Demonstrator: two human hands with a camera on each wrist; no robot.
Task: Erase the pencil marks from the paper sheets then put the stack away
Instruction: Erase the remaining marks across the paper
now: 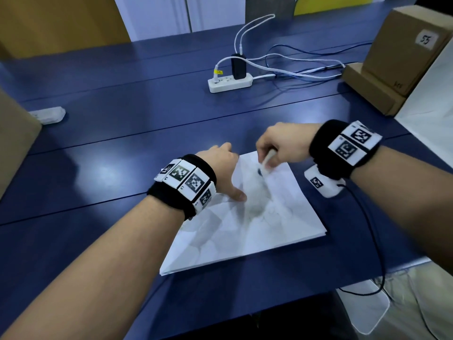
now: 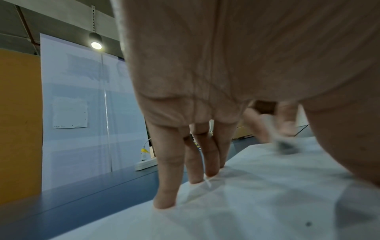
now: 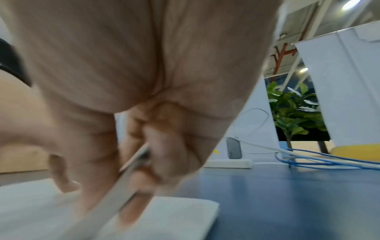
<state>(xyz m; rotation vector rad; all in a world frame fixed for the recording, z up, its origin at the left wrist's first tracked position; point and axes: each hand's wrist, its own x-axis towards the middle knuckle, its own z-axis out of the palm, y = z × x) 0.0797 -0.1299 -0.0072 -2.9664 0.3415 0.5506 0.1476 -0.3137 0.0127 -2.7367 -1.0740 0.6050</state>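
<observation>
Your forearms are filling the lower frame; the paper stack point(image 1: 245, 217) is lying at centre on the blue table point(image 1: 122, 143). Your left hand point(image 1: 220, 165) is pressing it with straight fingers point(image 2: 164, 178) at the stack's left edge. Your right hand point(image 1: 282, 146) is pinching the eraser point(image 1: 266, 163), rubbing near the stack's upper corner. Be keeping strokes short, away from the bracing hand, lest the creased sheet buckle. Cardboard boxes point(image 1: 404, 52), upper right, are standing closed; contents cannot be told.

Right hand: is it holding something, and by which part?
Yes. The right hand pinches a white eraser by its upper end; its darkened lower tip rubs the paper stack.
</observation>
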